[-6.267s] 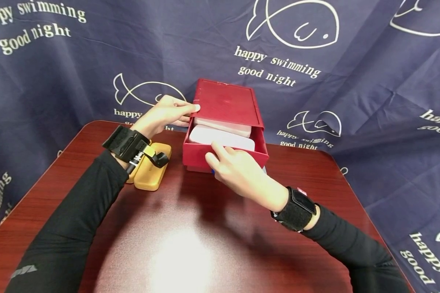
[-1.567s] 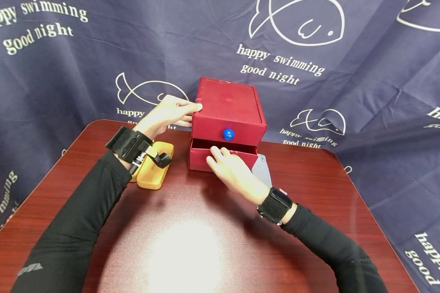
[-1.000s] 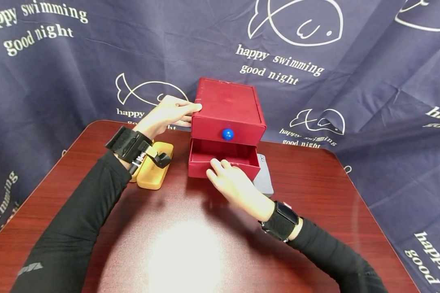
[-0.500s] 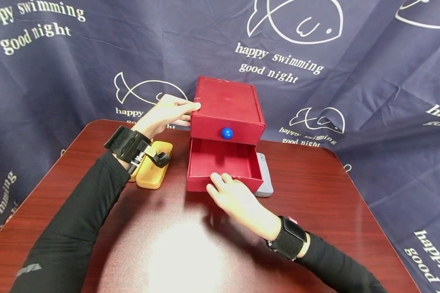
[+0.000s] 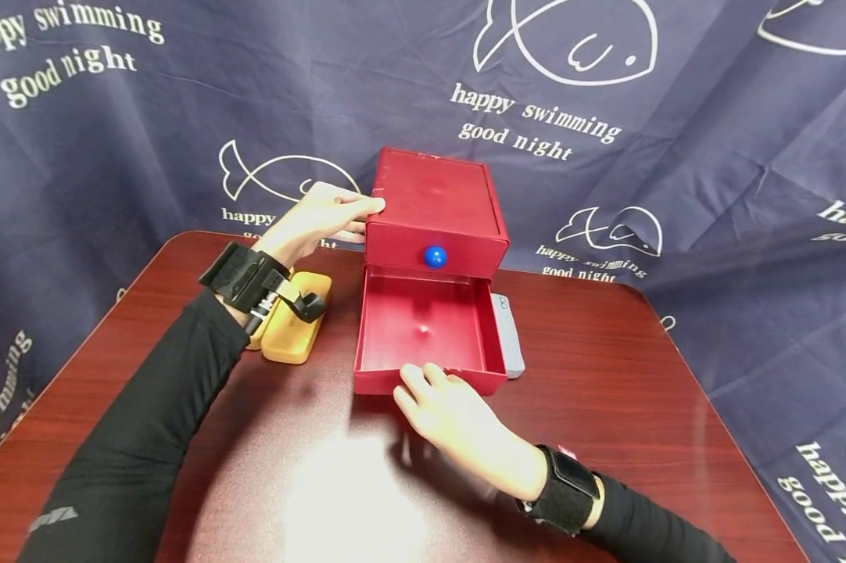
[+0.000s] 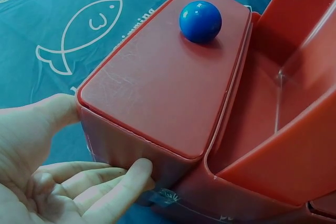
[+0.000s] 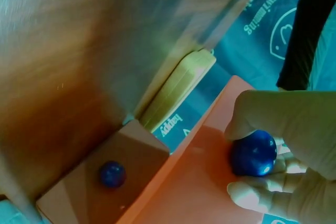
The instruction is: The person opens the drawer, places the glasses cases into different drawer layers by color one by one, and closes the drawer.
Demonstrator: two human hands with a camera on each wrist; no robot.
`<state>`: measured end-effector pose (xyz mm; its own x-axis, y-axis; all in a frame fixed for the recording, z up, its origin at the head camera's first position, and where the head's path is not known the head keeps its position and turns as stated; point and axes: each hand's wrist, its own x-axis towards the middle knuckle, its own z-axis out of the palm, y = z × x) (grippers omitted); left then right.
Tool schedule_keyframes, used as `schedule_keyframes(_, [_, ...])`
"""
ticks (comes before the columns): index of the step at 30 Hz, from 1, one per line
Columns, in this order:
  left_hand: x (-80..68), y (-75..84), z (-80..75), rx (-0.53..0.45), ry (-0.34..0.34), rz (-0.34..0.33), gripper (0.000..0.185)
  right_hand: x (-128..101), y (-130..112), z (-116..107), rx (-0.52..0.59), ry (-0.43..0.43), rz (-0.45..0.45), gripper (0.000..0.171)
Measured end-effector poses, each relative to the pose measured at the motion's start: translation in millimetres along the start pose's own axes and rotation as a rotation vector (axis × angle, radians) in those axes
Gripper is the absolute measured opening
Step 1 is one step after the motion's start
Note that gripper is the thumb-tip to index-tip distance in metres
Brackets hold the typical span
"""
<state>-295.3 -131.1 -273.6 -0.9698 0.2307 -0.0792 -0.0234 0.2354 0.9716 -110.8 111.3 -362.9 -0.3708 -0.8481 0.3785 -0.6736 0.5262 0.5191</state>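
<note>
The right hand [image 5: 458, 414] pinches the blue round knob [image 7: 253, 153] on the lower drawer [image 5: 423, 328] of the red plastic two-drawer box [image 5: 433, 195], which stands near the far edge of the dark wooden table [image 5: 606, 375]. Half open a second ago, the drawer now stands fully drawn out and empty. The left hand [image 5: 317, 223] braces the box's left side, thumb on top and fingers against the wall. A yellow case [image 5: 292, 328] lies to its left.

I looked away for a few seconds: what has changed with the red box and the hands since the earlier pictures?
The upper drawer, open before with white cases inside, is now closed. The right hand grips the lower drawer's knob and has pulled the lower drawer out toward the person; it looks empty. The left hand still steadies the red box.
</note>
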Motion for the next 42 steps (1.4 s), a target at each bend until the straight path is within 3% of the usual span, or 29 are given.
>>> schedule_keyframes(14, [0.4, 1.6, 1.1, -0.015, -0.005, -0.006, 0.051, -5, -8, -5, 0.005, 0.029, -0.04, 0.021])
schedule_keyframes(24, [-3.8, 3.7, 2.0, -0.004, -0.023, -0.019, 0.056, -11, -4, -12, 0.043, 0.002, -0.033, 0.018])
schedule_keyframes(27, [-6.1, 5.0, 2.6, 0.027, -0.014, -0.004, 0.056, -11, 0, -17, 0.094, 0.04, -0.016, 0.016])
schedule_keyframes(30, [-9.0, 6.5, 4.1, 0.131, 0.032, 0.043, 0.05, -7, 14, -25, 0.195, 0.106, 0.02, 0.02])
schedule_keyframes(34, [-15.3, 9.9, 5.9, 0.443, 0.154, 0.194, 0.048, 5, 49, -44, 0.309, 0.152, 0.099, 0.023])
schedule_keyframes(38, [-24.3, 13.9, 4.8, 0.697, 0.244, 0.317, 0.046, 22, 98, -61, 0.411, 0.104, 0.225, 0.019])
schedule_keyframes(42, [-37.2, 14.3, -0.1, 0.781, 0.281, 0.317, 0.048, 41, 148, -67, 0.516, -0.014, 0.407, 0.008])
